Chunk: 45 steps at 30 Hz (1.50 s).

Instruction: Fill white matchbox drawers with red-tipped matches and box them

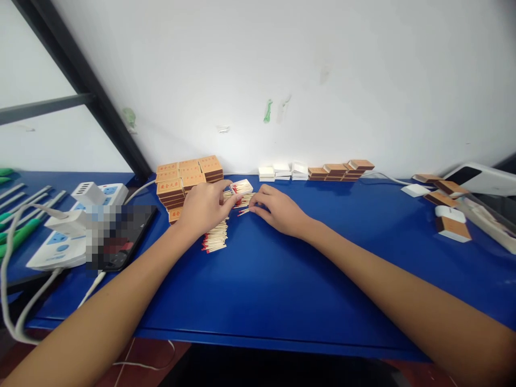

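Observation:
A white matchbox tray (242,186) filled with red-tipped matches is at the fingertips of my left hand (203,207), whose thumb and forefinger are curled at its left end. My right hand (278,208) is closed in a pinch just right of the tray, and a few matches (244,212) stick out at its fingertips. More loose matches lie under and beside the tray. A pile of matches (215,237) with red heads rests on the blue table below my left hand. Stacked orange matchboxes (189,174) stand directly behind my left hand, partly hidden by it.
Along the wall stand white trays (282,171) and a row of matchbox sleeves (341,170). More sleeves (450,188) lie at the right by a white device (479,183). A power strip (76,242), cables and a phone (129,236) occupy the left of the blue table (282,301).

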Available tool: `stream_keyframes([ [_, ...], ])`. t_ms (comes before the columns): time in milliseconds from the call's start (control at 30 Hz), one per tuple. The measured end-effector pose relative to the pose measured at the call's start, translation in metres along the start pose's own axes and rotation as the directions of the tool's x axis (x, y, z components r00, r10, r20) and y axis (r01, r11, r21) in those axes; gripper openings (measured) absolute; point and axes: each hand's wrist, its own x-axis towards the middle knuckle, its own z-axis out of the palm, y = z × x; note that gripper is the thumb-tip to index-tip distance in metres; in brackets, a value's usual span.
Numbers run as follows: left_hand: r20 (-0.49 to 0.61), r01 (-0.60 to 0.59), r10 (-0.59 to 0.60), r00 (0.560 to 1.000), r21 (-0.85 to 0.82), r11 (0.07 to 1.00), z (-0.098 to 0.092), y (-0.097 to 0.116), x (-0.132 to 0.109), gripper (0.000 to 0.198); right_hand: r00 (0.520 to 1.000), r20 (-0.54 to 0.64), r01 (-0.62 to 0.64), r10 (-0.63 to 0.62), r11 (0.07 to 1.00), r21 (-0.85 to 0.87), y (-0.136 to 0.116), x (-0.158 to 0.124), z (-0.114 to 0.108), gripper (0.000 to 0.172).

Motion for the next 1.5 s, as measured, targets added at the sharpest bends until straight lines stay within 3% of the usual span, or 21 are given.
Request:
stream_keyframes([
  [867, 0.096, -0.016, 0.016, 0.995, 0.009, 1.0, 0.001, 0.002, 0.0, 0.04, 0.964, 0.18, -0.185, 0.196, 0.98, -0.078, 0.015, -0.02, -0.036, 0.01],
  [1500, 0.11, -0.052, 0.051, 0.993, 0.009, 0.999, 0.003, 0.001, -0.001, 0.039, 0.975, 0.15, -0.156, 0.166, 0.985, -0.077, 0.014, -0.018, -0.024, 0.012],
])
